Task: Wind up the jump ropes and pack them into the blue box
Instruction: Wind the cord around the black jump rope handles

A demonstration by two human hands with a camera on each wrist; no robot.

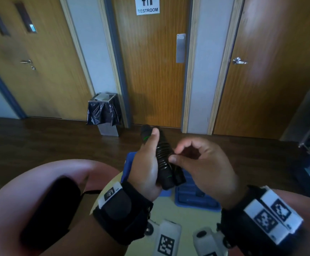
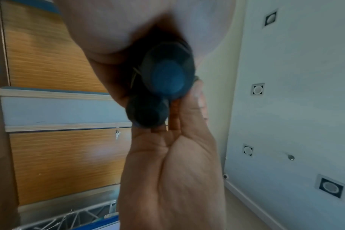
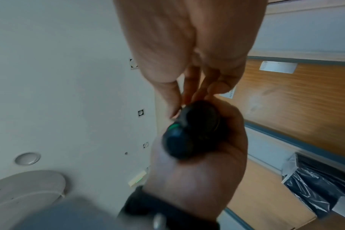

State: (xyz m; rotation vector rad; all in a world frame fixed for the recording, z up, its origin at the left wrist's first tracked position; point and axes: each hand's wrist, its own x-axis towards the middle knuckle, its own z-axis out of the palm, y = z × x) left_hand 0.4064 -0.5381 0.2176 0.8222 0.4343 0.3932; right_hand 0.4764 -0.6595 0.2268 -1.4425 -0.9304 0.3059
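Left hand: gripped wound jump rope, frame centre.
Right hand: fingertips pinched cord at the coil.
Blue box: on bench, below hands.

Pale yellow round bench sitting low in head view, carrying the blue box at its far side. Box's blue lid standing up left of the box. Dark wood floor stretching behind the box.
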